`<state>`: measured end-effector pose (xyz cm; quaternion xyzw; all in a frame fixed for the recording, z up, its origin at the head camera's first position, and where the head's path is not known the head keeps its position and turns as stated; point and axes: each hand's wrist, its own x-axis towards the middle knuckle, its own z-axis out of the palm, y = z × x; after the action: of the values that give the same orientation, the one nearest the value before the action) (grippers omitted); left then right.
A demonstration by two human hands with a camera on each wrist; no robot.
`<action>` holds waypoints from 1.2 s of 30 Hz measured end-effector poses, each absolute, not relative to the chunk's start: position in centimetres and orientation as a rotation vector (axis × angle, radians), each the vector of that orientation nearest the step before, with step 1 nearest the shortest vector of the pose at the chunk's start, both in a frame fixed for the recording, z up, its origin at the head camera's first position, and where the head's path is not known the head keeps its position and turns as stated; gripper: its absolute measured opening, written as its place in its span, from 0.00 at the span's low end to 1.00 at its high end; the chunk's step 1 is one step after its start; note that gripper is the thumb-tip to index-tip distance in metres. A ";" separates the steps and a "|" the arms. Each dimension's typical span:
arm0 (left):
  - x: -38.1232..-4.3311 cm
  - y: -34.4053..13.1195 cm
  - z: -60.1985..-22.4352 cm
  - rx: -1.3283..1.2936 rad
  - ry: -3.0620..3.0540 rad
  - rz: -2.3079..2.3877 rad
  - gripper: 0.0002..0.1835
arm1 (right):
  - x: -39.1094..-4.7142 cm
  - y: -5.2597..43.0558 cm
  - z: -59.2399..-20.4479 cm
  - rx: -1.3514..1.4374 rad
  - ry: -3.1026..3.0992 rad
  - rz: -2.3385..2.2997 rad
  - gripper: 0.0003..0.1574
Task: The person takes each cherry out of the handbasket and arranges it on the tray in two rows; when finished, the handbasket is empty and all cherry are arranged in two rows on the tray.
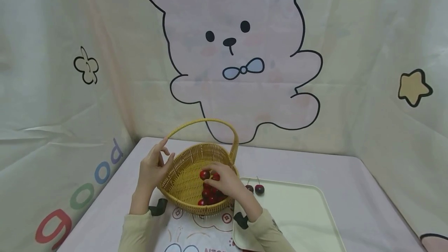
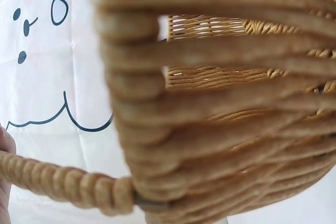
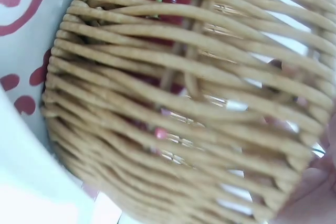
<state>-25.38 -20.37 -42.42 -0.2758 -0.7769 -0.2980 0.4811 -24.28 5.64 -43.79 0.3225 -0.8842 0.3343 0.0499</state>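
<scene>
In the head view, a yellow woven basket [image 1: 185, 189] with a tall arched handle [image 1: 210, 119] sits on the table. My left hand [image 1: 153, 165] grips the handle's left side; the left wrist view shows the handle [image 2: 79, 184] joining the basket wall [image 2: 210, 114], with part of the hand at the left edge. Inside the basket's right half lies a pile of dark red cherries [image 1: 210, 196]. My right hand [image 1: 223, 180] reaches over the right rim, pinching red cherries [image 1: 204, 174] between thumb and fingers. Basket weave [image 3: 184, 77] hides most of that hand in the right wrist view.
A pale rectangular tray [image 1: 297, 213] stands right of the basket, partly under my right forearm. Two cherries with stems [image 1: 259, 189] lie at its far left corner. A white printed cloth [image 1: 196, 240] covers the table, and a bear-printed curtain [image 1: 238, 100] hangs behind it.
</scene>
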 end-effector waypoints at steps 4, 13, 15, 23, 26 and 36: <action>-25.4 -20.4 -42.4 -0.672 -1.895 -0.735 0.26 | -23.8 6.4 -43.5 0.963 -2.664 1.017 0.22; -25.3 -20.4 -42.4 -0.681 -1.890 -0.739 0.29 | -22.5 8.1 -42.9 0.891 -2.662 1.024 0.22; -25.3 -20.4 -42.4 -0.679 -1.892 -0.739 0.30 | -22.2 8.6 -42.8 0.884 -2.659 1.023 0.22; -25.3 -20.4 -42.4 -0.679 -1.893 -0.746 0.30 | -21.8 10.7 -42.9 0.863 -2.572 1.057 0.23; -25.2 -20.4 -42.4 -0.669 -1.899 -0.747 0.32 | -21.8 11.6 -42.9 0.859 -2.533 1.035 0.23; -25.2 -20.3 -42.3 -0.674 -1.895 -0.759 0.32 | -22.0 14.7 -43.4 0.756 -2.545 1.001 0.23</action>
<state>-25.17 -20.34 -42.34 -0.2757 -0.7752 -0.3105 0.4760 -22.00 14.69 -43.42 0.2632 -0.8866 0.3487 0.1517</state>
